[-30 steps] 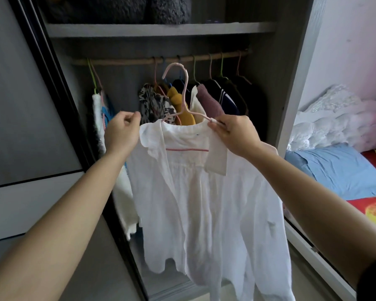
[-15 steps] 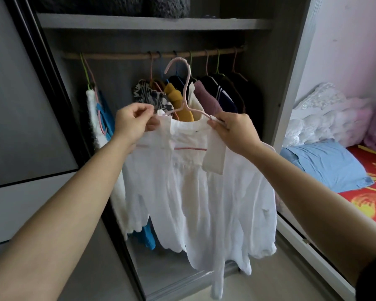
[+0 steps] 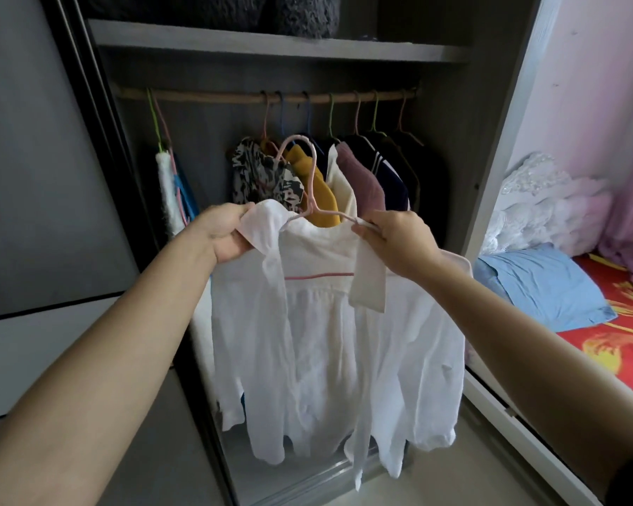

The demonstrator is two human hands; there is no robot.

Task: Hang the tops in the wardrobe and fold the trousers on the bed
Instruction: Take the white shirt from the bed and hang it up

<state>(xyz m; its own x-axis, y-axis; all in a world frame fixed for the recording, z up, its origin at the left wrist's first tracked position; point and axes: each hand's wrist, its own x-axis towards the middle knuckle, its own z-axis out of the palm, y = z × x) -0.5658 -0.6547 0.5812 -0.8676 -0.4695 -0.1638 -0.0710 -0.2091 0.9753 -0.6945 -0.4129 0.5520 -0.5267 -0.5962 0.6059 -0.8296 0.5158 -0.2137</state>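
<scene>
Left hand (image 3: 223,233) and right hand (image 3: 399,242) pinch white top (image 3: 326,341) on hanger (image 3: 313,199); long axis vertical, hem down

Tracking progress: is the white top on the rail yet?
Not yet: white top on pink hanger, held by left hand and right hand, hook below the rail.

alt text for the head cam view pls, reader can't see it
A person's left hand and right hand hold a white top on a pink hanger before an open wardrobe, its hook not yet on the rail. Other clothes hang behind; a bed lies at right.
</scene>
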